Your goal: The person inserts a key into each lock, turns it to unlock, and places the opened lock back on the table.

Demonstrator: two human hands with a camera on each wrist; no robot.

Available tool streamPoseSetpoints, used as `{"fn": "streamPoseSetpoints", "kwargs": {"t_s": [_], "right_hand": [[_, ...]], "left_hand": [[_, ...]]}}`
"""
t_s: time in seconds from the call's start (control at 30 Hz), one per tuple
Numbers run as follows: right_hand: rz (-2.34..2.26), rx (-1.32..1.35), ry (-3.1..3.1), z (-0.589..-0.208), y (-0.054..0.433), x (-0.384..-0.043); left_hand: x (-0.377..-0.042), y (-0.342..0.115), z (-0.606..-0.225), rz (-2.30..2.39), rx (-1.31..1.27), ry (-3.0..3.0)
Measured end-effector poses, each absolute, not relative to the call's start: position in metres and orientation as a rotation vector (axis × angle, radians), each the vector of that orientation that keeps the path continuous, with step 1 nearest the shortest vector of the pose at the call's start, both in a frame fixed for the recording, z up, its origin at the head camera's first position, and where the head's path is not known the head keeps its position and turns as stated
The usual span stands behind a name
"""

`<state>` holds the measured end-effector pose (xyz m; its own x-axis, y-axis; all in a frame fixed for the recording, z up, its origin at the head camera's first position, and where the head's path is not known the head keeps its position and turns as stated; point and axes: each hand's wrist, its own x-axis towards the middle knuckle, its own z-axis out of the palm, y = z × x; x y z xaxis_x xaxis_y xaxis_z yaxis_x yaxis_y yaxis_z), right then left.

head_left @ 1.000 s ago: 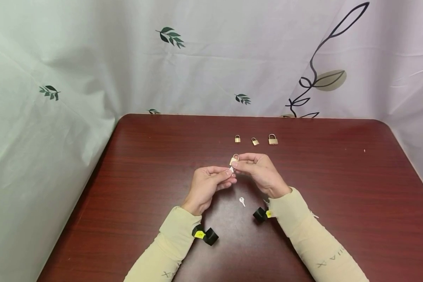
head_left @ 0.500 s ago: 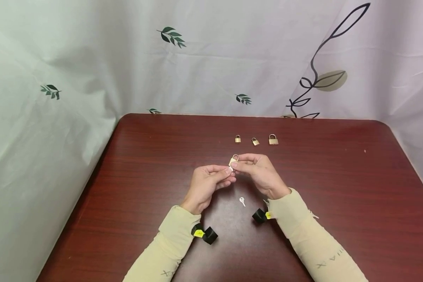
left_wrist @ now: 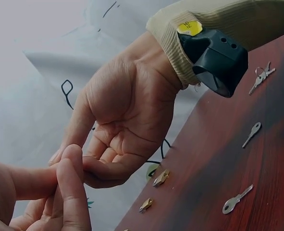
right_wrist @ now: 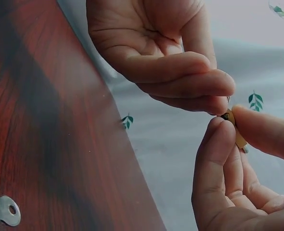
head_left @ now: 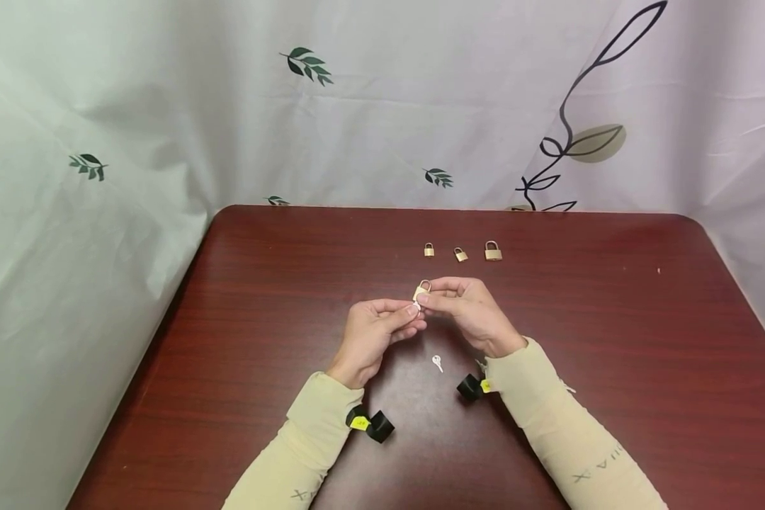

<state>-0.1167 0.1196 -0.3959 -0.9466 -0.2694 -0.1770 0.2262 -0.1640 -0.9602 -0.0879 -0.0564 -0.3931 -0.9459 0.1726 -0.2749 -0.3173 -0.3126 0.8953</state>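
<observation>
Over the middle of the table, my right hand (head_left: 474, 315) pinches a small brass padlock (head_left: 421, 291) by its body, shackle upward. My left hand (head_left: 376, 333) pinches a small silver key (head_left: 417, 306) at the padlock's lower end, thumb on top. Fingertips of both hands nearly meet, and they cover most of the key; whether it sits inside the keyhole I cannot tell. In the right wrist view the padlock (right_wrist: 240, 139) shows edge-on between the right fingers. Below the hands a loose silver key (head_left: 437, 364) lies on the table.
Three brass padlocks, a small one (head_left: 429, 250), another small one (head_left: 461, 255) and a larger one (head_left: 494, 252), stand in a row toward the table's back. More keys (left_wrist: 262, 78) lie on the wood near the right sleeve. A patterned curtain (head_left: 370, 127) hangs behind the table (head_left: 261, 283).
The left hand has drawn very slightly closer to the right, with the key nearer the padlock's body. Otherwise both hands hold nearly the same pose, and the things on the table stay put.
</observation>
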Motion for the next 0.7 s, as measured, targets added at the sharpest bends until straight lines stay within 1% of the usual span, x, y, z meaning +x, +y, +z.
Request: {"fn": "streamPoseSetpoints", "kwargs": {"t_s": [0.27,0.7], "right_hand": [[-2.161,-0.061,1.804,-0.3968,0.1176,-0.1168],[-2.19,-0.007,1.746,-0.3939,0.1187,-0.1161]], "left_hand": [[-0.0879,-0.0557,-0.3951,2.328,-0.195,1.641],[-0.088,-0.0538,-0.3948,2.352,-0.194,1.682]]}}
